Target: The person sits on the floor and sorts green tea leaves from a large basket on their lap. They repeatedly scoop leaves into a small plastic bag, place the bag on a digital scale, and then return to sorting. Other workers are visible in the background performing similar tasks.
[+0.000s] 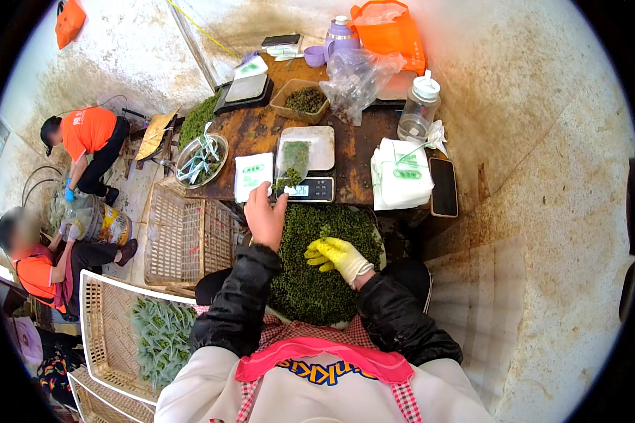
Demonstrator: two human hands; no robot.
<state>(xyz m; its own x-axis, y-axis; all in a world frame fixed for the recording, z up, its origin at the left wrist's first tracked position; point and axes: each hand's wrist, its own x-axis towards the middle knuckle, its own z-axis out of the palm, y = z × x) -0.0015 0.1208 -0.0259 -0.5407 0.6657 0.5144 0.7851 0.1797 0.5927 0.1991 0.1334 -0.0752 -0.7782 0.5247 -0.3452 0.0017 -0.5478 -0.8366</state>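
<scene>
My bare left hand (264, 217) is open, thumb apart from the fingers. Its fingertips are beside a clear bag (293, 161) partly filled with small green berry clusters, which lies on a digital scale (317, 149). In a yellow glove, my right hand (337, 256) is closed, its fingers curled above a wide basin heaped with green berry clusters (317, 289). A paler green sprig (325, 231) shows at its upper finger; the inside of the grip is hidden. A stack of white printed bags (253, 176) sits left of the scale.
On the wooden table (247, 134) are a plastic tub (300, 100), a metal bowl of ties (202, 161), another bag stack (401, 175), a bottle (419, 109) and a phone (443, 187). Baskets (190, 233) stand left, one holding filled bags (164, 338). Two people in orange work beyond.
</scene>
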